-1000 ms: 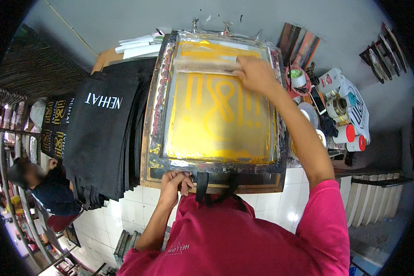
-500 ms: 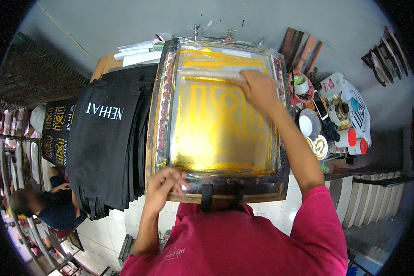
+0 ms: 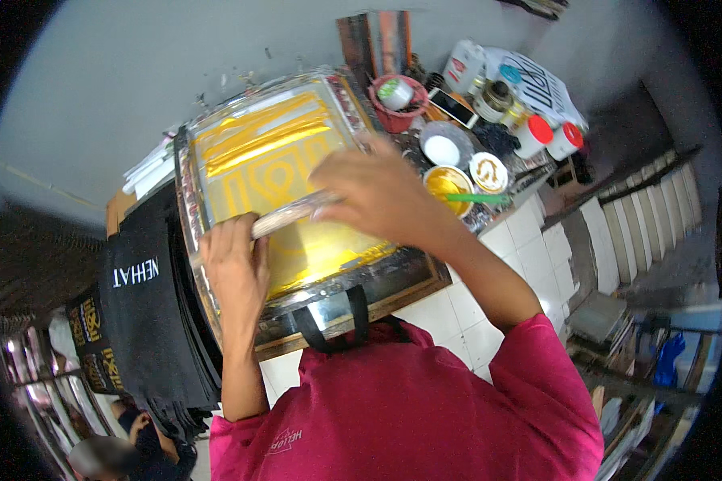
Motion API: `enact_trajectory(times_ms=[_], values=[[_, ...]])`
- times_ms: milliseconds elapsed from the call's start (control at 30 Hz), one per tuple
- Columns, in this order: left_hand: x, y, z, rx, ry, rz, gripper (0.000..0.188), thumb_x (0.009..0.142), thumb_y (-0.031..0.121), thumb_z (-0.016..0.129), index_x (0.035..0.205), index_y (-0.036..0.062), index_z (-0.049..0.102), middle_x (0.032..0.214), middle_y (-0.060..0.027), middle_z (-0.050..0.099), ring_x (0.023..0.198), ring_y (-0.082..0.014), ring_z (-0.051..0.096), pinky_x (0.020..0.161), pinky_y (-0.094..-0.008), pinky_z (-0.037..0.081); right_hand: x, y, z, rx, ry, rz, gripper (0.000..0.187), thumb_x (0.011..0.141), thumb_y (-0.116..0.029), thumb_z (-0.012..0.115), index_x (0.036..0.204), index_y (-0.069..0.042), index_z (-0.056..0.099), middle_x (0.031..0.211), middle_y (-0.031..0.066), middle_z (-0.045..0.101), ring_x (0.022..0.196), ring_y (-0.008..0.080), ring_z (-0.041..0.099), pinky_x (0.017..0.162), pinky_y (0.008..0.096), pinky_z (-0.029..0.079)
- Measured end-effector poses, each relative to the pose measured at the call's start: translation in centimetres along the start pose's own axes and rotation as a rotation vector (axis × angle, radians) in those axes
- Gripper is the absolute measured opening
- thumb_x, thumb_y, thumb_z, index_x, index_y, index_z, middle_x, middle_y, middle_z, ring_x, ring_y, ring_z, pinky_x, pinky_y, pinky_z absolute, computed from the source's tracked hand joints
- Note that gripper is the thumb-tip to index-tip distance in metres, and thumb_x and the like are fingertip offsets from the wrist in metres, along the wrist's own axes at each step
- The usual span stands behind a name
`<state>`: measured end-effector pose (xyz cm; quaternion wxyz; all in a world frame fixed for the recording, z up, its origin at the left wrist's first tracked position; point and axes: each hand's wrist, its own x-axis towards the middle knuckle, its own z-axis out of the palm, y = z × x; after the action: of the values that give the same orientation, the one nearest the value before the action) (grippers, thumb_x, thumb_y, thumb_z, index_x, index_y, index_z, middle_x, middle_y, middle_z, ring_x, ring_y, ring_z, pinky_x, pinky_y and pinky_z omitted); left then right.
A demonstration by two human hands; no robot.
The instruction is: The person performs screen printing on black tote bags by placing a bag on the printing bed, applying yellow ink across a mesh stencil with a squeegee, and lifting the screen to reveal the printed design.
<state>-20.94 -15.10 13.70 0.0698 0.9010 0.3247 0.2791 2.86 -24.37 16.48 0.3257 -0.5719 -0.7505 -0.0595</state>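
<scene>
A wooden squeegee (image 3: 295, 212), partly hidden by my fingers, slants over the screen-printing frame (image 3: 186, 172). My right hand (image 3: 377, 192) is closed round its right part, somewhat blurred. My left hand (image 3: 237, 260) is closed on its left end. Whether the blade touches the mesh I cannot tell. Yellow ink (image 3: 269, 128) lies in a thick band across the mesh's far end, and a yellow looping design (image 3: 281, 176) shows below it. Two black straps (image 3: 357, 313) stick out past the frame's near edge.
At left hangs a pile of black fabric bags (image 3: 148, 321). A side table at right carries a tub of yellow ink (image 3: 449, 186) with a green-handled tool (image 3: 473, 198), a phone (image 3: 453, 107), a red basket (image 3: 395, 112) and red-lidded jars (image 3: 533, 136). Another person (image 3: 156, 441) sits at lower left.
The view has swung right. My right hand has brought the squeegee nearer from the frame's far end. My left hand has risen from the near edge and taken hold of the squeegee's left end.
</scene>
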Motion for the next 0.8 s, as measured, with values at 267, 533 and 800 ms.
enact_trajectory(times_ms=[267, 533, 800], values=[[-4.0, -0.1, -2.2, -0.405, 0.312, -0.493, 0.033, 0.092, 0.013, 0.072, 0.119, -0.0037, 0.065, 0.108, -0.0113, 0.069, 0.097, -0.0189, 0.063, 0.091, -0.0321, 0.05, -18.8, 10.1, -9.5, -0.648, -0.704, 0.911, 0.037, 0.087, -0.041, 0.072, 0.097, -0.006, 0.074, 0.094, 0.0188, 0.074, 0.093, 0.0348, 0.072, 0.086, 0.0497, 0.054], [-5.7, 0.2, -2.7, -0.992, 0.518, -0.679, 0.037, 0.097, 0.018, 0.07, 0.126, -0.0034, 0.062, 0.116, -0.0088, 0.067, 0.103, -0.0172, 0.063, 0.093, -0.0335, 0.048, -19.1, 12.0, -5.1, -0.638, -0.6, 0.964, 0.025, 0.084, -0.026, 0.069, 0.094, -0.003, 0.076, 0.095, 0.0188, 0.075, 0.09, 0.0352, 0.074, 0.078, 0.0456, 0.06], [-7.3, 1.0, -2.6, -1.112, 0.671, -0.757, 0.03, 0.096, 0.016, 0.071, 0.12, 0.0004, 0.062, 0.106, -0.0064, 0.068, 0.091, -0.0143, 0.064, 0.082, -0.0305, 0.049, -15.7, 10.4, -14.0, -0.637, -0.429, 1.097, 0.034, 0.078, -0.031, 0.07, 0.09, 0.001, 0.077, 0.091, 0.0233, 0.074, 0.09, 0.0405, 0.073, 0.078, 0.0499, 0.058]])
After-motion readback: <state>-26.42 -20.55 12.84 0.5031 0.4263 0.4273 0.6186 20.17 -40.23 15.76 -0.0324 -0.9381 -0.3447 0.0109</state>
